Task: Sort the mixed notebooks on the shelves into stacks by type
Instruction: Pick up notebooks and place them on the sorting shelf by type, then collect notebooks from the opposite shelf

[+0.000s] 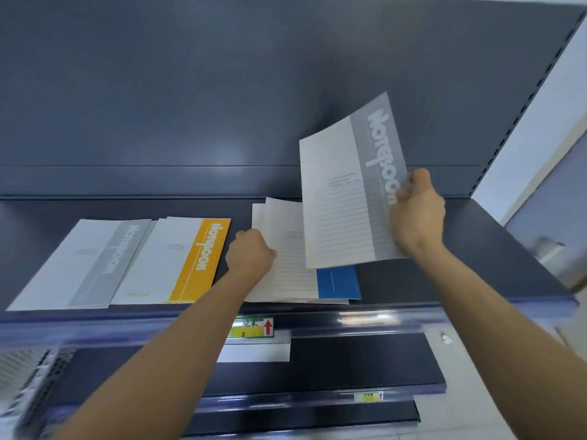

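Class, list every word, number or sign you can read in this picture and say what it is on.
"Notebook": held grey notebook, in the right hand
"Notebook": grey notebook at far left
"Notebook": yellow notebook
"2" and a red up arrow: shelf-edge label
Title hidden: blue notebook
Too blurred: lower label, covers' small print

"Notebook" on held grey nbk [379, 160], yellow nbk [200, 265]; "2" on shelf tag [251, 328]
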A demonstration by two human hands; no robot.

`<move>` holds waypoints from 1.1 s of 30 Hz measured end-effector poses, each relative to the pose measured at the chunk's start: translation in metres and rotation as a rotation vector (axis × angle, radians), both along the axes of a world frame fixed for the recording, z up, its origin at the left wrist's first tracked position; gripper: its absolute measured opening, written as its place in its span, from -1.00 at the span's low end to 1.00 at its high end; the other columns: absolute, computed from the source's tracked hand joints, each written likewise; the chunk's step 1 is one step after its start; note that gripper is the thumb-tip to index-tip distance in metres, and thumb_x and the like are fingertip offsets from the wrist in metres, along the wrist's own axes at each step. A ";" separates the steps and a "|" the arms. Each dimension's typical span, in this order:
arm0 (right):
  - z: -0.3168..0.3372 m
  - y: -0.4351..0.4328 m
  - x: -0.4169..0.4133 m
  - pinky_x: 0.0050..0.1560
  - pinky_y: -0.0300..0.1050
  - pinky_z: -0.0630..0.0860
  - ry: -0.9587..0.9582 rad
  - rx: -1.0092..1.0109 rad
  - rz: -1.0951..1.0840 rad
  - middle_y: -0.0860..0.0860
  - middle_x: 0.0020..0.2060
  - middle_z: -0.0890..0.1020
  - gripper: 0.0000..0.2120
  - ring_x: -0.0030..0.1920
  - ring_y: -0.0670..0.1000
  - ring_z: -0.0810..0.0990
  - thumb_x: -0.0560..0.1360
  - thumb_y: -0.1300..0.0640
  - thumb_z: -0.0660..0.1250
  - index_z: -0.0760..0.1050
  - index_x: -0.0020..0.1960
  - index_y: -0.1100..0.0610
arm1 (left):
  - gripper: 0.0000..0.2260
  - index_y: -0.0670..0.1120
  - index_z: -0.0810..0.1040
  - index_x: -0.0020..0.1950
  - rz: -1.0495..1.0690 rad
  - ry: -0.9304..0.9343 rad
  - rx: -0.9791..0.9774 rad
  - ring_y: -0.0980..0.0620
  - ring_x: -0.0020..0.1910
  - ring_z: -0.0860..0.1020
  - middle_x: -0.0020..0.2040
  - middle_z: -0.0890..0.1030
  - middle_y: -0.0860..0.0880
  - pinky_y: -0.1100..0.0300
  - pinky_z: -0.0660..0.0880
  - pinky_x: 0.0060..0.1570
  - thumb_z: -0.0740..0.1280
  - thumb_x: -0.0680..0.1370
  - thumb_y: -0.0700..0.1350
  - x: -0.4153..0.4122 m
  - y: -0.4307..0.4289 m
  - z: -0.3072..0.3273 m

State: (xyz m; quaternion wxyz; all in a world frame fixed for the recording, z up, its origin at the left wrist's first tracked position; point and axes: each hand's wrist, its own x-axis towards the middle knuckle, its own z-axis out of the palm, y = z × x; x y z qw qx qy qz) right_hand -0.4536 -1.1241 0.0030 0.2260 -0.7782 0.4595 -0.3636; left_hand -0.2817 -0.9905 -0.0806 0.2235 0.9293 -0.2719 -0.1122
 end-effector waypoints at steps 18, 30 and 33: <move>-0.047 0.032 0.080 0.04 0.00 0.40 0.758 -0.191 0.196 0.23 0.08 0.53 -0.78 0.11 0.23 0.49 0.51 0.26 0.22 0.41 0.13 0.32 | -0.80 -0.18 0.46 0.17 -0.102 -0.413 -0.259 -0.15 0.12 0.44 0.13 0.49 -0.14 0.00 0.38 0.12 0.26 0.57 -0.16 0.020 0.084 0.067; 0.097 0.253 0.193 0.23 -0.03 0.21 0.170 -0.731 0.807 0.08 0.26 0.44 -0.62 0.29 0.14 0.31 0.56 0.00 0.22 0.36 0.30 0.17 | -0.81 -0.28 0.52 0.01 0.177 -1.032 -0.155 -0.28 -0.14 0.50 -0.09 0.53 -0.26 -0.07 0.39 -0.19 0.30 0.44 -0.22 0.069 0.291 0.169; 0.116 0.322 0.219 0.24 -0.01 0.22 0.054 -0.789 0.923 0.11 0.26 0.45 -0.60 0.29 0.17 0.32 0.55 0.00 0.24 0.38 0.30 0.20 | -0.77 -0.28 0.53 0.00 0.296 -1.084 -0.091 -0.30 -0.15 0.51 -0.11 0.54 -0.27 -0.09 0.42 -0.20 0.29 0.40 -0.21 0.074 0.363 0.187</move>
